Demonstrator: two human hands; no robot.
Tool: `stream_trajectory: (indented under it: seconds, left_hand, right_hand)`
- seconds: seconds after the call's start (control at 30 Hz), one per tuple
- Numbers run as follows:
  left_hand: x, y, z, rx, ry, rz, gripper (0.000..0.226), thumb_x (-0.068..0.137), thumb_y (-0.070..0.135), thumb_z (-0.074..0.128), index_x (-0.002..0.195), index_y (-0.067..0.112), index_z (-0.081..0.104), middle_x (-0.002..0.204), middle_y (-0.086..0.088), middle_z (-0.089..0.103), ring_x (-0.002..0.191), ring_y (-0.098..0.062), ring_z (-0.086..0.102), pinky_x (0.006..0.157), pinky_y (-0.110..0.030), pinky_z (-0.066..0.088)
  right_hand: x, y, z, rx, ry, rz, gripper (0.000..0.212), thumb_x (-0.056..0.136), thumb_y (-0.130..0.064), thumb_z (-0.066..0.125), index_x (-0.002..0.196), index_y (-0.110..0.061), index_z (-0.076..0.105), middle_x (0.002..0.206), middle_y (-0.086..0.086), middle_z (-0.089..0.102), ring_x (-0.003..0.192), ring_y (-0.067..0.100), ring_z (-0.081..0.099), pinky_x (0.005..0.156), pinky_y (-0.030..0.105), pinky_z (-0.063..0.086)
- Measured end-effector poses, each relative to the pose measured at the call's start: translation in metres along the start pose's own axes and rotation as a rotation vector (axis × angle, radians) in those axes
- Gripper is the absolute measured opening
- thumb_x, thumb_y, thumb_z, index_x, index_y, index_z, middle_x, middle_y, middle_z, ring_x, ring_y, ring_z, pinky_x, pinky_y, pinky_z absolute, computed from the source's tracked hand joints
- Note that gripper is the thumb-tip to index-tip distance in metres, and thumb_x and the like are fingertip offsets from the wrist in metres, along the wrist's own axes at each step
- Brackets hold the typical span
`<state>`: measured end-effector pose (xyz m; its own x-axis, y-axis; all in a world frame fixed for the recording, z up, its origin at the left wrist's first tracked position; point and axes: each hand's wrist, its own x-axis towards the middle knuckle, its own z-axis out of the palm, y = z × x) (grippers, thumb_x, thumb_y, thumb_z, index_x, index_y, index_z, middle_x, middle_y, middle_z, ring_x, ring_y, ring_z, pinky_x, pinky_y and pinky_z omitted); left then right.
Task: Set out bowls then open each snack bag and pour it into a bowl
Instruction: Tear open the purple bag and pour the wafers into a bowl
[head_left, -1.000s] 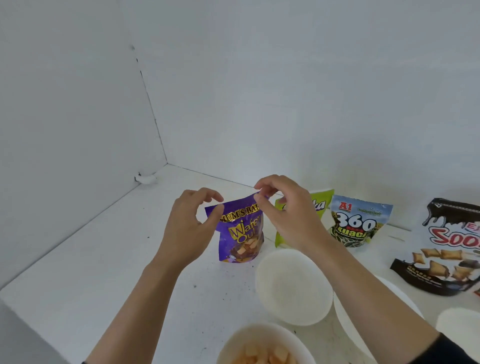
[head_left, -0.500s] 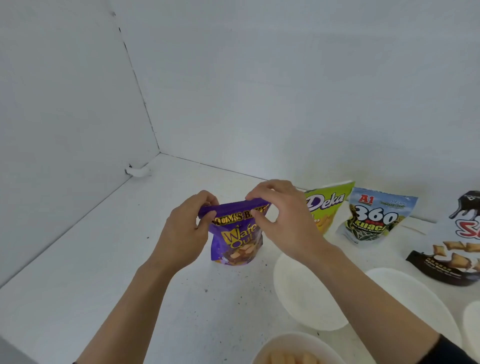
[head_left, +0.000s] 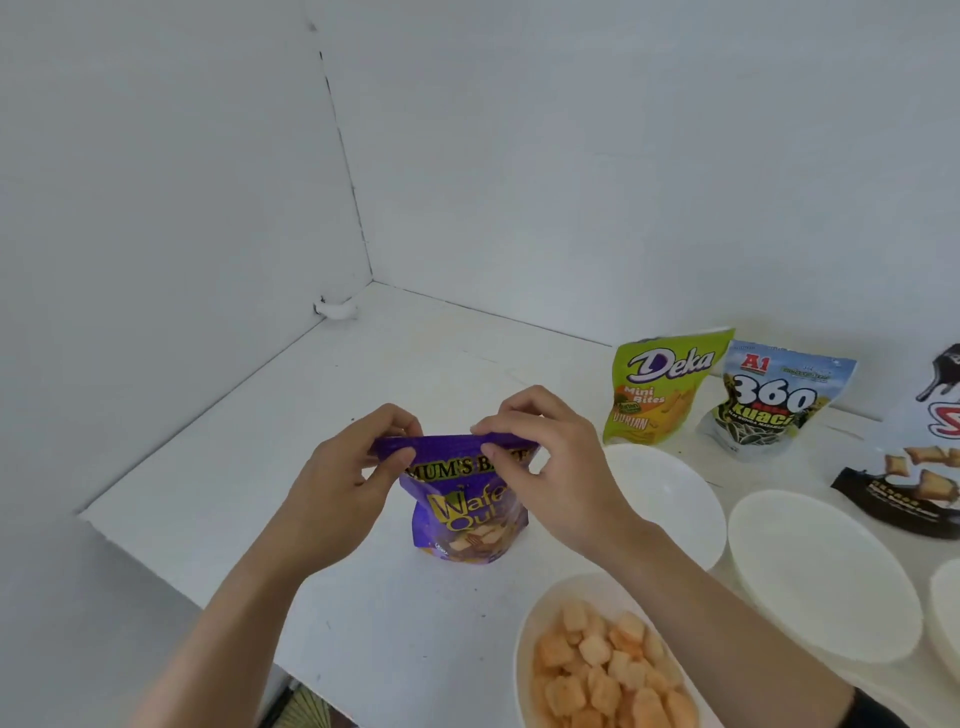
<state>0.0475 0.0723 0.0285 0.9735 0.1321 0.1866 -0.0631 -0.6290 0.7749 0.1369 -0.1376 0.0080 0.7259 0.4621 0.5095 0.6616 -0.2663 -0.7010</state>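
Our left hand (head_left: 349, 470) and right hand (head_left: 545, 462) each pinch the sealed top strip of the purple wafer bag (head_left: 465, 506), which stands upright on the counter (head_left: 218, 499) between them (ready to tear). 2 empty bowls (head_left: 670, 499) wait just right of our right hand.

Wears a dark, near-black sleeve (head_left: 880, 711) on the right arm, glimpsed only as a small curved edge in the bottom right corner of the head view. Shows the right forearm bare from that hem down to the right hand (head_left: 561, 483). Shows the left arm bare along all its visible length, to the left hand (head_left: 340, 488). Has both hands uncovered, fingers (head_left: 524, 415) slim, nails too blurred to judge.
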Motion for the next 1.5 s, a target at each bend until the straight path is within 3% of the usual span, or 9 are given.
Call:
stream_trajectory:
  seconds: [0.17,0.43,0.57,0.8,0.9,1.0,1.07,1.37,1.5]
  left_hand:
    - [-0.022,0.004,0.003,0.054,0.152,0.025,0.029,0.098,0.004,0.061,0.101,0.033,0.064,0.094,0.009,0.070,0.096,-0.012,0.068,0.081,-0.015,0.050]
    - [-0.028,0.007,0.017,0.216,0.405,0.192,0.020,0.081,0.000,0.082,0.097,0.012,0.079,0.095,0.004,0.066,0.090,-0.001,0.060,0.073,-0.004,0.041]
    - [-0.026,0.005,0.017,0.174,0.452,0.216,0.020,0.080,0.001,0.084,0.095,0.014,0.082,0.095,0.004,0.069,0.087,-0.004,0.063,0.067,-0.018,0.051]
    - [-0.026,-0.004,0.020,0.157,0.488,0.232,0.014,0.084,0.006,0.082,0.094,0.016,0.084,0.098,0.003,0.076,0.089,-0.019,0.070,0.065,-0.043,0.055]
    - [-0.024,-0.004,0.019,0.177,0.470,0.250,0.011,0.083,0.006,0.083,0.091,0.014,0.084,0.095,0.003,0.076,0.080,-0.014,0.069,0.070,-0.040,0.055]
    - [-0.021,0.000,0.014,0.221,0.406,0.247,0.012,0.082,0.003,0.082,0.089,0.012,0.081,0.094,0.004,0.073,0.080,-0.012,0.064,0.068,-0.012,0.046]
    - [-0.019,0.002,0.009,0.234,0.351,0.228,0.013,0.083,0.003,0.081,0.090,0.013,0.080,0.093,0.004,0.070,0.081,-0.013,0.061,0.066,-0.005,0.039]
    - [-0.009,0.004,-0.005,0.234,0.171,0.163,0.018,0.086,0.010,0.077,0.092,0.025,0.071,0.089,0.009,0.065,0.082,-0.012,0.062,0.073,-0.028,0.053]
    - [-0.007,0.006,-0.006,0.238,0.161,0.181,0.018,0.084,0.008,0.078,0.092,0.024,0.073,0.088,0.009,0.067,0.082,-0.011,0.063,0.074,-0.028,0.053]
  right_hand:
    - [-0.012,-0.002,0.007,0.009,0.015,-0.051,0.019,0.091,-0.007,0.069,0.105,-0.017,0.079,0.101,-0.002,0.059,0.095,0.014,0.059,0.071,0.029,0.056]
    - [-0.013,0.005,0.009,-0.001,0.046,-0.154,0.018,0.094,-0.022,0.065,0.102,-0.015,0.080,0.102,0.001,0.062,0.091,0.018,0.062,0.066,0.036,0.058]
    - [-0.010,0.006,0.008,-0.032,0.034,-0.187,0.029,0.095,-0.035,0.059,0.104,-0.016,0.080,0.104,0.000,0.063,0.091,0.021,0.063,0.069,0.044,0.057]
    - [-0.008,0.003,0.010,-0.032,0.060,-0.191,0.016,0.088,-0.009,0.067,0.093,-0.014,0.081,0.097,0.001,0.067,0.082,0.018,0.066,0.067,0.045,0.054]
    - [-0.009,0.006,0.011,-0.046,0.053,-0.202,0.014,0.089,-0.011,0.067,0.092,-0.013,0.081,0.098,0.002,0.066,0.084,0.019,0.067,0.067,0.046,0.055]
    - [-0.007,0.008,0.011,-0.063,0.044,-0.207,0.017,0.091,-0.017,0.064,0.095,-0.014,0.080,0.099,0.000,0.065,0.084,0.017,0.066,0.068,0.047,0.055]
    - [-0.005,0.006,0.012,-0.083,0.037,-0.216,0.018,0.090,-0.014,0.064,0.096,-0.015,0.081,0.099,0.000,0.065,0.083,0.017,0.065,0.069,0.048,0.054]
    - [0.002,-0.005,0.013,-0.241,-0.031,-0.243,0.031,0.082,-0.003,0.067,0.100,-0.025,0.080,0.099,-0.003,0.065,0.088,0.017,0.062,0.081,0.040,0.045]
    - [0.002,-0.008,0.014,-0.270,-0.055,-0.275,0.034,0.082,-0.003,0.065,0.101,-0.026,0.080,0.100,-0.005,0.065,0.091,0.017,0.062,0.084,0.042,0.044]
